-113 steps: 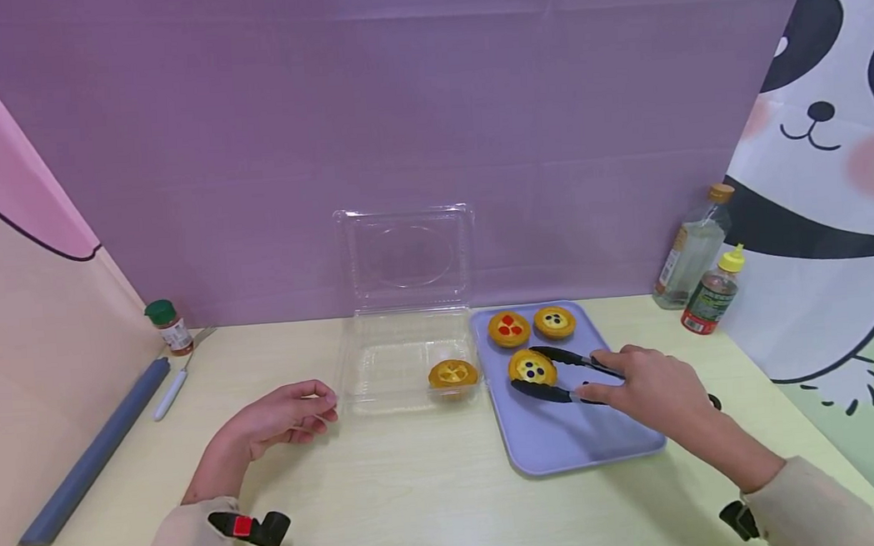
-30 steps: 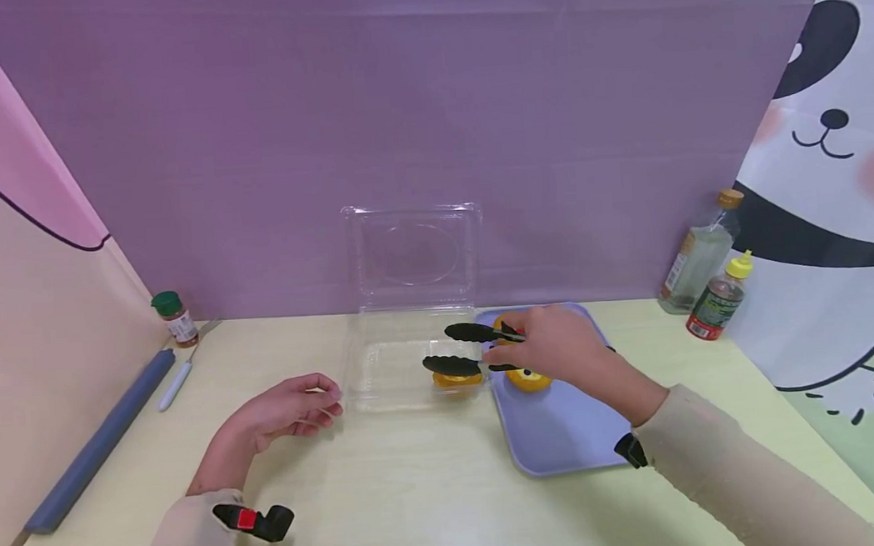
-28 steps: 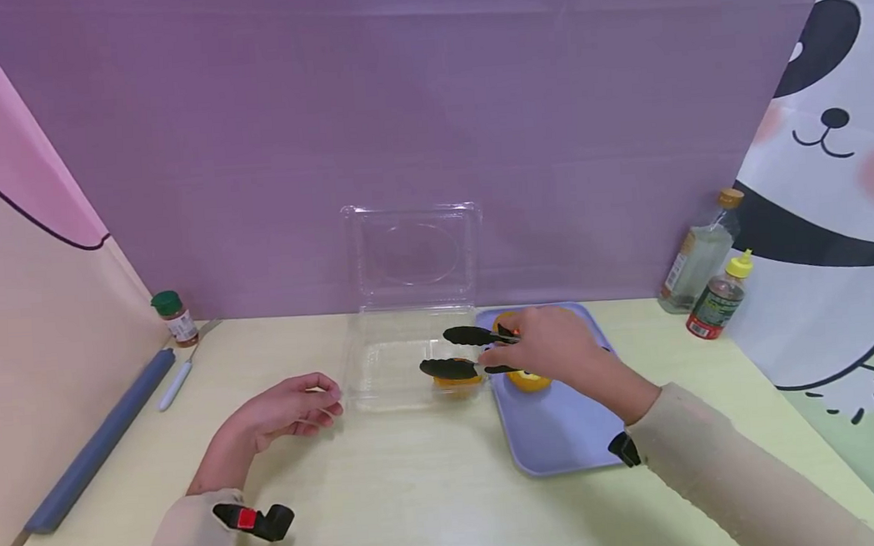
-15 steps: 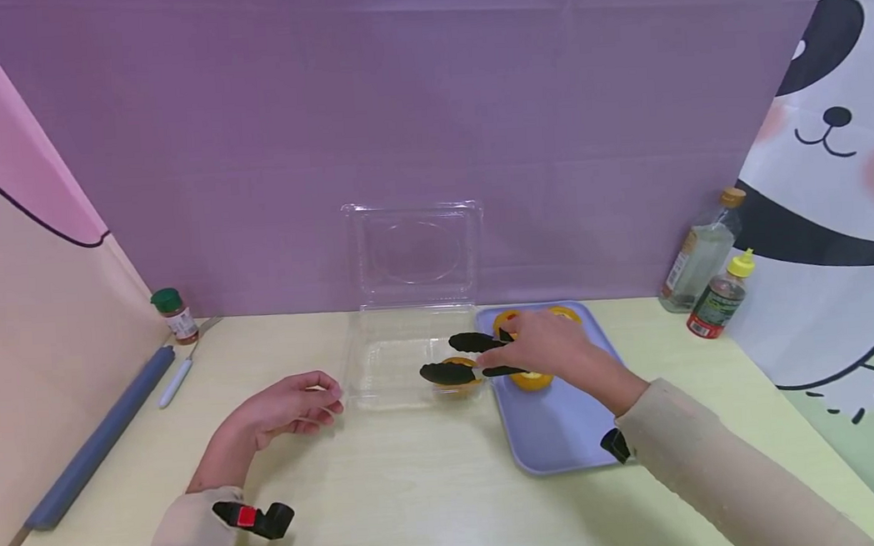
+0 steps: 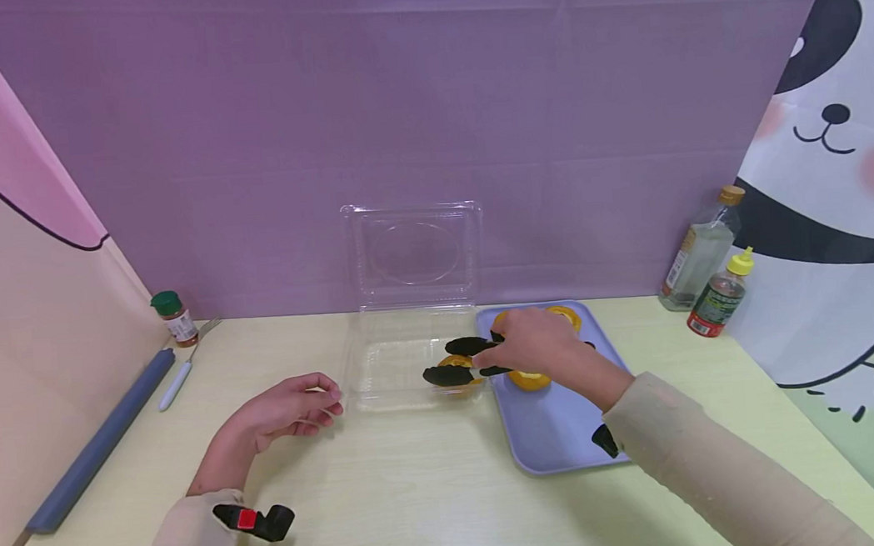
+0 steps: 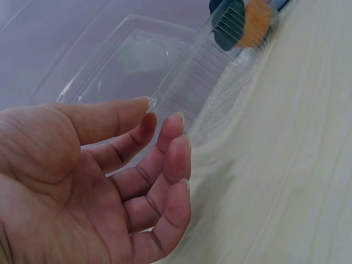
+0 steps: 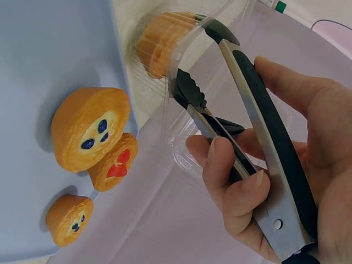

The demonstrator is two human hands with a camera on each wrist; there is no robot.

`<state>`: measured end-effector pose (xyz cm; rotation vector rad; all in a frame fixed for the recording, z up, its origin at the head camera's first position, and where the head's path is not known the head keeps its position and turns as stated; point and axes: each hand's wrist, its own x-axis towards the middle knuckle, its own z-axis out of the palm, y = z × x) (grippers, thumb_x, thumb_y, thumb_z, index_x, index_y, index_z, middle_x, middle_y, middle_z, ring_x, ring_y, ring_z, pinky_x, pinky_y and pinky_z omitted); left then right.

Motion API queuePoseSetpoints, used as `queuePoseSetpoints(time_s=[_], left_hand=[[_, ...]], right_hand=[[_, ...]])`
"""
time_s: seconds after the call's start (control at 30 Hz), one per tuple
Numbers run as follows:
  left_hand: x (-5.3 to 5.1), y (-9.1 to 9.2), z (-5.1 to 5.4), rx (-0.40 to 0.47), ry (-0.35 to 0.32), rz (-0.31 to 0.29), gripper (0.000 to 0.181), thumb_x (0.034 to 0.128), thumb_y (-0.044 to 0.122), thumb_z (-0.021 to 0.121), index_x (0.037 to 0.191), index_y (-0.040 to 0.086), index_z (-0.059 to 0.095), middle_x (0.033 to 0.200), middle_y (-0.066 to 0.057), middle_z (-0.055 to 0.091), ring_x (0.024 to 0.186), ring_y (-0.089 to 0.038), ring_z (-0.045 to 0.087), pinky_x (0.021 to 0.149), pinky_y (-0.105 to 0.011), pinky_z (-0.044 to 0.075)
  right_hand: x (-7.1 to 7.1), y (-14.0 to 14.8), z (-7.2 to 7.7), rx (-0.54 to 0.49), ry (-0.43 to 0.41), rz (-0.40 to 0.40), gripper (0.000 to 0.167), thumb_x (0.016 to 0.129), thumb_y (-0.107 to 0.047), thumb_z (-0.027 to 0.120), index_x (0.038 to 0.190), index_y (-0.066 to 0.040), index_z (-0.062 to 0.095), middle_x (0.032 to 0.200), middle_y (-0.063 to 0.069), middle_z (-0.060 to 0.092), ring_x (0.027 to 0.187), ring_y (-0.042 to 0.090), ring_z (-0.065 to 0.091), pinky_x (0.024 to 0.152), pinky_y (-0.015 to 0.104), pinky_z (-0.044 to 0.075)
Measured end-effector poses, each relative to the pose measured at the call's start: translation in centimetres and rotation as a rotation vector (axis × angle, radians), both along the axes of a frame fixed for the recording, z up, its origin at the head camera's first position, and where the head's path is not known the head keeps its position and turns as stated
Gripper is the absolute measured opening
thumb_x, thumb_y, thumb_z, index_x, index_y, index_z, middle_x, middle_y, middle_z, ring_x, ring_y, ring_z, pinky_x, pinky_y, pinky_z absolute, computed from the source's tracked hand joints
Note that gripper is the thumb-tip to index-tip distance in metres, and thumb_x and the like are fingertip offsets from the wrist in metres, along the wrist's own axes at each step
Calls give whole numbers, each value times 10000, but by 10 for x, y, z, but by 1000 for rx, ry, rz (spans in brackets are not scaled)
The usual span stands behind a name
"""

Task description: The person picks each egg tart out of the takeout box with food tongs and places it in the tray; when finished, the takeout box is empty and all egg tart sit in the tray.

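The left hand [image 5: 295, 409] pinches the near left corner of the clear plastic clamshell container [image 5: 395, 397] between thumb and index finger, the other fingers loosely curled. Gripped in the right hand [image 5: 535, 342] are black-tipped metal tongs [image 7: 256, 104]. Their two ends stand apart on either side of an egg tart [image 7: 162, 44] inside the container's right part; whether they touch it I cannot tell. Beneath the right hand, on the lilac tray, lie a blueberry tart [image 7: 91, 129], a red-topped tart [image 7: 114, 164] and a smaller blueberry-topped tart [image 7: 70, 220].
The lilac tray [image 5: 560, 441] stands against the container's right side. Two bottles, one tall [image 5: 699, 257] and one yellow-capped [image 5: 720, 299], are at the back right. A green-capped jar [image 5: 177, 322], a fork [image 5: 177, 383] and a long blue bar [image 5: 105, 444] lie along the left.
The tongs have moved left from the blueberry tart on the tray to the tart in the container. Over the last second they have lowered slightly around it. The left hand stays in place.
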<state>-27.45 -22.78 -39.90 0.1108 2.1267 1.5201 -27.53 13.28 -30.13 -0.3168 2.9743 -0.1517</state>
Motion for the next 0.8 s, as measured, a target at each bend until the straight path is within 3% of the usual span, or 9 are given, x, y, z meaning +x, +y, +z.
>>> queuePoseSetpoints(time_s=[0.2, 0.37, 0.5, 0.63, 0.8], left_hand=[[0, 1, 0, -1, -4, -6, 288, 1008, 244, 594, 1175, 16, 539, 1029, -68, 671, 890, -185, 636, 774, -313, 518], [1, 0, 1, 2, -2, -12, 255, 1009, 250, 595, 1150, 42, 551, 1015, -55, 669, 890, -184, 635, 773, -318, 516], [0, -1, 0, 5, -4, -10, 232, 1012, 243, 591, 1142, 54, 555, 1010, -43, 667, 889, -178, 634, 776, -318, 516], [0, -2, -1, 14, -2, -13, 232, 1010, 244, 592, 1139, 54, 556, 1005, -36, 666, 887, -171, 636, 771, -316, 516], [-1, -2, -2, 15, -2, -18, 252, 1008, 249, 596, 1146, 43, 550, 1006, -37, 665, 883, -167, 636, 766, -308, 518]], right_hand=[[0, 2, -7, -1, 58, 24, 462, 846, -613, 688, 713, -186, 570, 617, -55, 398, 587, 137, 442, 505, 301, 284], [0, 3, -9, -11, 99, 35, 413, 857, -597, 686, 751, -207, 604, 637, -49, 460, 594, 146, 470, 488, 302, 298], [-2, 1, -12, -39, 103, 34, 378, 866, -593, 681, 895, -217, 694, 679, -43, 538, 620, 156, 505, 469, 307, 319], [-7, -4, -17, -57, 112, 42, 444, 883, -597, 663, 1083, -206, 730, 713, -33, 582, 593, 146, 492, 442, 290, 293], [-15, -8, -24, -65, 114, 27, 577, 894, -611, 642, 1319, -221, 655, 719, 13, 606, 502, 142, 396, 423, 278, 230]])
